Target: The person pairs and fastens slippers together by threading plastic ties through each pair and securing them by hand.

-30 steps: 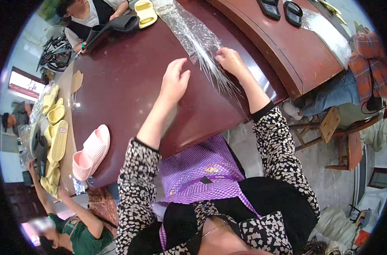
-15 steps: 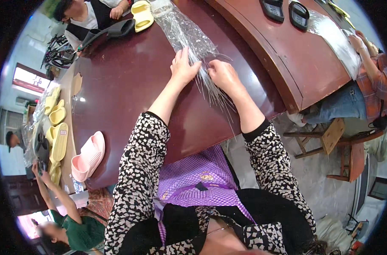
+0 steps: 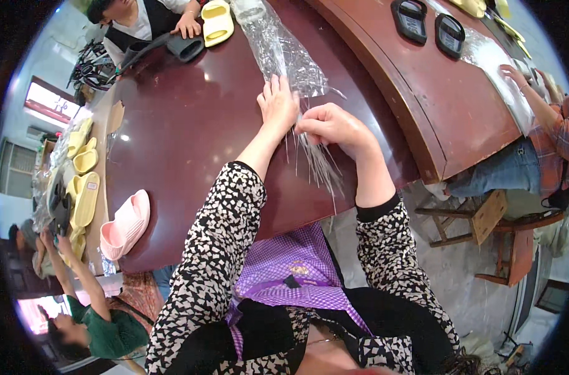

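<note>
On the dark red table lies a clear plastic bag [image 3: 278, 47], and a bundle of thin, whitish see-through plastic strands [image 3: 319, 164] fans out of its near end. My left hand [image 3: 278, 107] rests flat across the bundle at the bag's mouth, its fingers stretched forward. Close to its right side, my right hand [image 3: 335, 127] has thumb and fingers pinched at the strands. Exactly how many strands it grips is hidden by the fingers. The loose ends spread toward the table's near edge.
A pink slipper [image 3: 125, 226] lies at the table's left corner. Yellow slippers [image 3: 84, 197] line the far left side. A yellow slipper [image 3: 217, 24] and dark slippers [image 3: 185, 46] are beside a co-worker's hand [image 3: 187, 25]. Black slippers [image 3: 450, 35] sit on the adjoining table [image 3: 459, 100].
My right hand has come nearer along the strands, its fingers pinched beside my left hand. My left hand's fingers have come closer together. The view has shifted slightly.
</note>
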`<action>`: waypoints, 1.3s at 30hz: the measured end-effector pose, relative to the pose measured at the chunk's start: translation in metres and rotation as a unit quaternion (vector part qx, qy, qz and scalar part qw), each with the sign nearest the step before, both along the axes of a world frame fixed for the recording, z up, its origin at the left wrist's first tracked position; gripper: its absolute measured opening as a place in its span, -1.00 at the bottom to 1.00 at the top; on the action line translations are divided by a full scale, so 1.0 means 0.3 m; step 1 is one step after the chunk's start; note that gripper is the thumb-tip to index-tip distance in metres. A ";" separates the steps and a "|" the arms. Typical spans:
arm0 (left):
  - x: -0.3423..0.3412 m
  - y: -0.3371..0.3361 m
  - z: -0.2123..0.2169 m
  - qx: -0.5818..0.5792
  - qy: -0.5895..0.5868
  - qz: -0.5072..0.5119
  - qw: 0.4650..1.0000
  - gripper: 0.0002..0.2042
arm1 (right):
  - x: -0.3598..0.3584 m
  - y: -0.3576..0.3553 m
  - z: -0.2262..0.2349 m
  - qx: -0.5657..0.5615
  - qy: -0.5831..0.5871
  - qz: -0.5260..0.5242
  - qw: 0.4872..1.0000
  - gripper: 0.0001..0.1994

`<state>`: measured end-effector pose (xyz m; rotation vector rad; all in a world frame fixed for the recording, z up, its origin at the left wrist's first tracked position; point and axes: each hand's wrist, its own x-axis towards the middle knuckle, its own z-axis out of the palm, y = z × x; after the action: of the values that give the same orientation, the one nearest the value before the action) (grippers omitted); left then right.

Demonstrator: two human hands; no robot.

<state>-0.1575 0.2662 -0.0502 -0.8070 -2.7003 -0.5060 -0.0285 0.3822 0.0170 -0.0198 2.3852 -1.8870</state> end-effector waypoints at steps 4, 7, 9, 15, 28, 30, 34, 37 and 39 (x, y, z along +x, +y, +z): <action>-0.010 0.006 0.000 0.030 0.006 -0.003 1.000 -0.48 | -0.033 0.046 -0.028 -0.092 -0.047 -0.025 0.994 -0.78; -0.006 0.014 -0.008 0.046 0.013 -0.017 0.999 -0.50 | -0.083 0.045 -0.127 0.298 0.173 -0.304 0.888 -0.77; -0.009 0.008 -0.011 0.072 0.031 -0.029 0.997 -0.53 | -0.097 0.022 -0.146 0.292 0.155 -0.308 0.892 -0.76; -0.008 0.009 -0.026 0.085 0.034 -0.023 0.996 -0.53 | -0.144 -0.044 -0.157 0.332 0.176 -0.325 0.868 -0.75; -0.010 -0.001 -0.015 0.123 0.009 -0.008 0.992 -0.55 | -0.166 -0.043 -0.171 0.283 0.149 -0.340 0.884 -0.77; -0.012 -0.003 -0.017 0.136 0.007 -0.007 0.991 -0.56 | -0.168 -0.045 -0.171 0.252 0.142 -0.338 0.895 -0.76; -0.009 -0.001 -0.012 0.164 -0.027 -0.002 0.986 -0.57 | -0.170 -0.060 -0.181 0.278 0.162 -0.332 0.887 -0.74; -0.012 0.001 -0.017 0.187 -0.020 -0.004 0.982 -0.58 | -0.176 -0.068 -0.195 0.299 0.192 -0.325 0.877 -0.71; -0.013 0.001 -0.020 0.195 -0.027 -0.005 0.980 -0.58 | -0.180 -0.068 -0.201 0.298 0.226 -0.316 0.872 -0.68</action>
<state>-0.1614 0.2665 -0.0563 -0.7040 -2.5197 -1.0319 -0.0825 0.3618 -0.0433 0.4704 3.5503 -1.2952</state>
